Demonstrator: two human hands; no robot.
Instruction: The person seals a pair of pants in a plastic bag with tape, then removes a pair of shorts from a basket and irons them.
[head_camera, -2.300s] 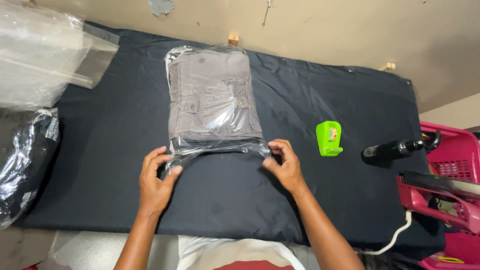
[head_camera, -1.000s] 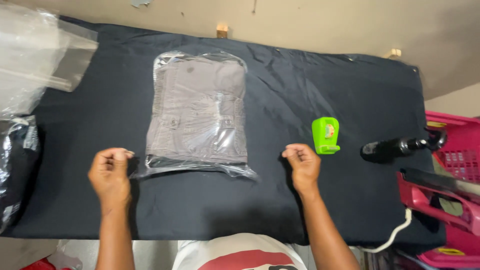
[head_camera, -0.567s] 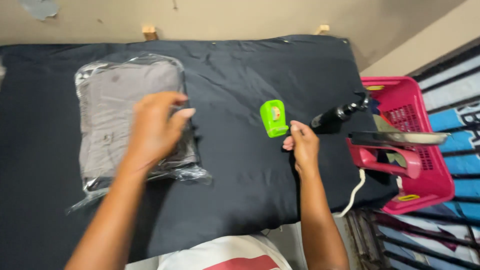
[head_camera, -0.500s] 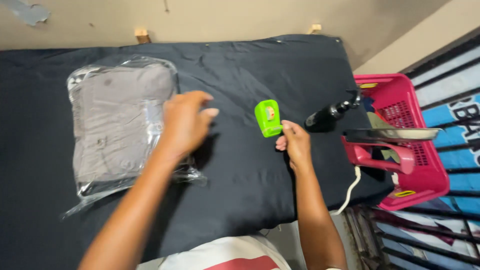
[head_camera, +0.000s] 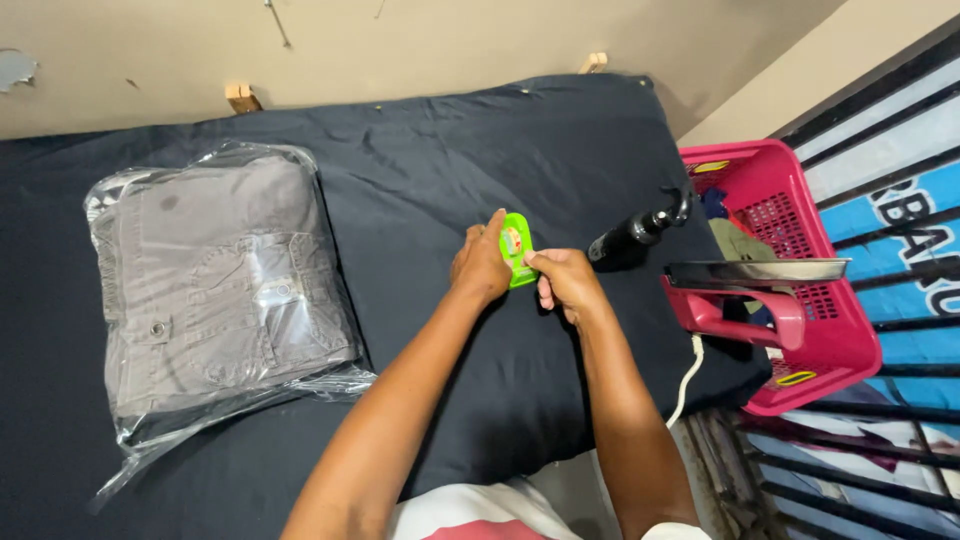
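Left hand (head_camera: 482, 265): I see it closed against the left side of the green tape dispenser (head_camera: 517, 250), grip clamped on it. Half a second ago this hand was crossing over the bagged garment with nothing in it; it has since come over to join the right.

Right hand (head_camera: 567, 283): grip pinched on the dispenser's right lower edge, thumb and forefinger together on the plastic. Earlier it was only touching the dispenser as it lay flat on the cloth.

Green tape dispenser: small, bright green, held between both hands just above the dark padded surface (head_camera: 420, 180), right of centre. Before, it lay on the cloth by itself, beside the right hand only.

Bagged garment (head_camera: 225, 285): grey folded piece with pocket and snap, sealed in clear plastic, lying flat at left, well apart from both hands. Its loose plastic edge trails toward the near-left corner. It has not moved on the cloth; nobody touches it now.

Black handled tool (head_camera: 640, 230): lying at the right edge of the surface, just beside the right hand, untouched, same spot as before.

Pink basket (head_camera: 790, 210): off the right edge, clothes inside, a flat metal-soled iron (head_camera: 755, 275) perched across its near rim.

White cord (head_camera: 688, 375): hangs down the right side of the surface.
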